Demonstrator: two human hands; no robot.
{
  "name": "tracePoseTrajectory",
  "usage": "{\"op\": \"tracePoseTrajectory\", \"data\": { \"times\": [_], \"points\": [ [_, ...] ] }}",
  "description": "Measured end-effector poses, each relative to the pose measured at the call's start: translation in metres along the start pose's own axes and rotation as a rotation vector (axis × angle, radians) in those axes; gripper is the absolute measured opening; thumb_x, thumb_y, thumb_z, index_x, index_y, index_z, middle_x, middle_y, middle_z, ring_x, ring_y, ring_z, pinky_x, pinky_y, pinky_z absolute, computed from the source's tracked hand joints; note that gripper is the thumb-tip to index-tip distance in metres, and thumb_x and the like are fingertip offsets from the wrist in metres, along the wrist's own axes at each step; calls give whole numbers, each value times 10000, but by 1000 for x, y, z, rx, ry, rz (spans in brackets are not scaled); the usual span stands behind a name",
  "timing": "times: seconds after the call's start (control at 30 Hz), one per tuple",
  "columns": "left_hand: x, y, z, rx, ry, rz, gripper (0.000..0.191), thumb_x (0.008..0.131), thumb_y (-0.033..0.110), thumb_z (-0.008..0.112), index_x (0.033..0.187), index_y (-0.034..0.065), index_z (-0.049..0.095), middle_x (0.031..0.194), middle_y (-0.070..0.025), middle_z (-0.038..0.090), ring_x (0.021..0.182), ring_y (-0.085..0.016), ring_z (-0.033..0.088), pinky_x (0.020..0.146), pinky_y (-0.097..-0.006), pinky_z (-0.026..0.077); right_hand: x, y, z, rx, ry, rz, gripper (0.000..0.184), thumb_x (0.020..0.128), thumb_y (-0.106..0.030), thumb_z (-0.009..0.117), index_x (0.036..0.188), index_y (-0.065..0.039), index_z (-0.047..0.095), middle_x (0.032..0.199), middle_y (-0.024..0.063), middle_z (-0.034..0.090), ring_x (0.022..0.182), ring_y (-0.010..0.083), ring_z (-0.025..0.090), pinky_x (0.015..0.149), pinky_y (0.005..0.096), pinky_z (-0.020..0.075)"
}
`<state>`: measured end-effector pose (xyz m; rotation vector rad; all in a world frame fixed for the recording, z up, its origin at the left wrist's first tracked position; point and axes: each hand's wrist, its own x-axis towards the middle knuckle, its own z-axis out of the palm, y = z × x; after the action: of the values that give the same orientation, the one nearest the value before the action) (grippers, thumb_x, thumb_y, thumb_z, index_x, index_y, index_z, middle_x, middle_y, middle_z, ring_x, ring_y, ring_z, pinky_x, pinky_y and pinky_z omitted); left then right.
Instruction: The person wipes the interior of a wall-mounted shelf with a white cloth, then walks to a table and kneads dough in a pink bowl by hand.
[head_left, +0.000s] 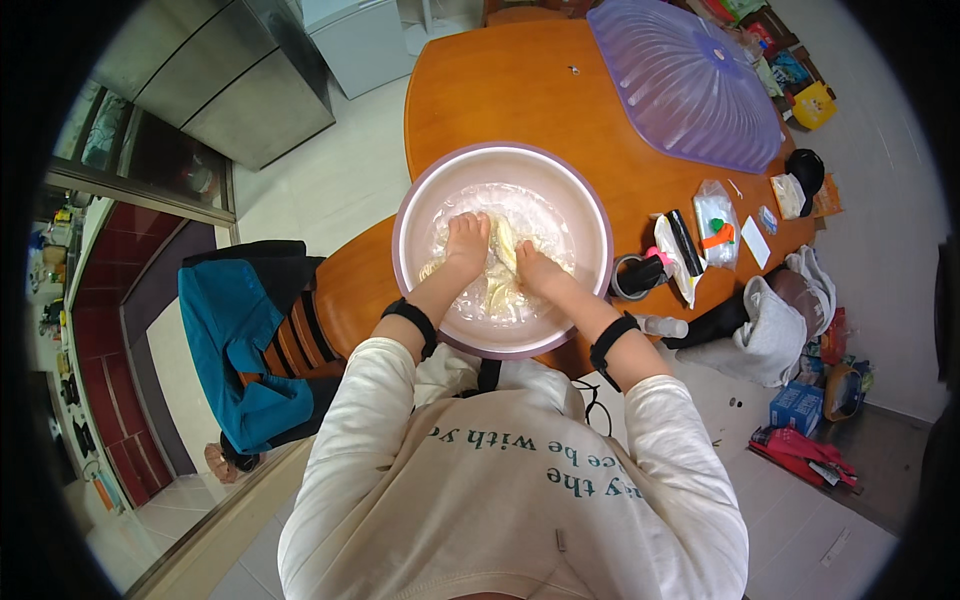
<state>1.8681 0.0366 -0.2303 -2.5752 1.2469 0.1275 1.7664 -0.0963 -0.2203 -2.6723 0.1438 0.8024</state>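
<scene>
A round plastic basin (416, 187) with a purple outer rim stands at the front edge of the wooden table, with soapy water inside. In the water lies a pale yellow cloth (504, 241). My left hand (468, 241) is at the left side of the cloth, fingers bent over it. At the cloth's right side my right hand (537, 268) grips a twisted part of it. Both hands are partly in the water, so some fingertips are hidden. Each forearm wears a black strap.
On the wooden table (502, 82) are a purple ribbed plastic cover (682, 75), a roll of tape (626, 281), plastic packets (716, 217) and a clear bottle (664, 325). A chair (296, 337) with a teal and black jacket (225, 300) stands left; grey clothing (765, 337) lies right.
</scene>
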Motion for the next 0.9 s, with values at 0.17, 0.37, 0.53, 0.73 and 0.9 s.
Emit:
{"op": "tracePoseTrajectory", "data": {
  "times": [0.17,0.37,0.53,0.73,0.9],
  "points": [
    [16,-24,-18,-362,-221,-26,538,729,169,660,1184,-6,432,1027,-220,598,994,-339,584,872,-417,433,8,6,-26,117,6,-15,444,738,-129,639,1120,41,489,1072,250,562,955,367,595,837,406,487],
    [-5,-61,-61,-773,-189,-92,664,628,253,776,1132,-37,456,1002,-239,606,974,-371,592,840,-393,472,-46,11,-89,480,209,-136,330,713,-126,623,1013,14,608,945,216,643,910,321,622,796,371,485],
    [-34,-60,-98,-953,93,114,789,611,282,783,1252,8,414,1167,-216,547,1107,-341,531,937,-391,430,-93,-30,-144,775,380,-374,327,692,-99,598,996,19,607,894,188,650,845,284,628,764,347,477],
    [-48,-48,-145,-1421,135,299,583,703,162,717,1230,65,485,1211,-144,538,1099,-269,545,924,-347,428,-133,-64,-185,852,437,-425,291,695,-78,574,968,17,603,867,122,640,820,197,612,765,307,470],
    [-63,-52,-187,-1587,334,312,344,734,24,557,1078,10,542,1035,-98,551,974,-205,561,855,-312,439,-155,-68,-200,935,488,-491,300,705,-76,581,994,4,574,887,64,607,823,128,568,762,269,457]
  ]
}}
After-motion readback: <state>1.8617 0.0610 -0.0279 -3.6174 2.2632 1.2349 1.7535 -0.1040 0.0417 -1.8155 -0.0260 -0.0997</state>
